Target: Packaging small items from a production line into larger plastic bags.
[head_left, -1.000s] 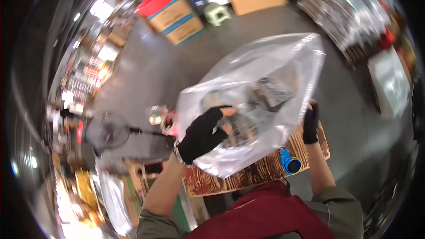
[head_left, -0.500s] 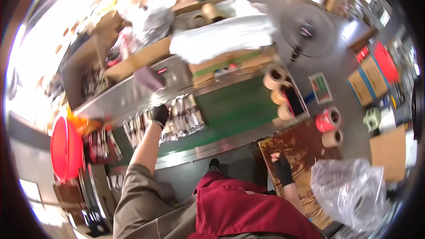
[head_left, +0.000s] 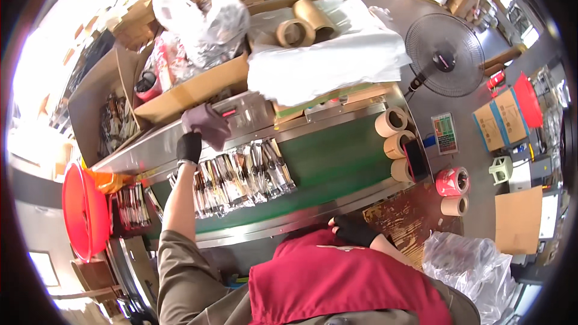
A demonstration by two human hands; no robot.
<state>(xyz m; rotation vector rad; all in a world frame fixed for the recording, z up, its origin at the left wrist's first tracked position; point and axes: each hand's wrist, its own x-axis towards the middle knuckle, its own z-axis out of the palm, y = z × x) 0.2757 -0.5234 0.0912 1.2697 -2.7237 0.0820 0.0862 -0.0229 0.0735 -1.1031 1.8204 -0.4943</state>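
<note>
Black-gloved, the left hand [head_left: 189, 146] pinches a purple cloth [head_left: 207, 124] just above the green conveyor belt [head_left: 337, 159]. The right hand [head_left: 354, 230], fingers curled and empty, rests at the belt's near edge. Packaged utensils [head_left: 241, 174] lie on the belt beside the cloth.

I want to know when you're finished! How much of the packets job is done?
Looks partly done. A full clear plastic bag sits at the lower right. In hand: the left hand reaches to a purplish cloth on the metal machine, while the right hand rests by the wooden board. Left: a row of shiny packets lies on the green conveyor belt.
</note>
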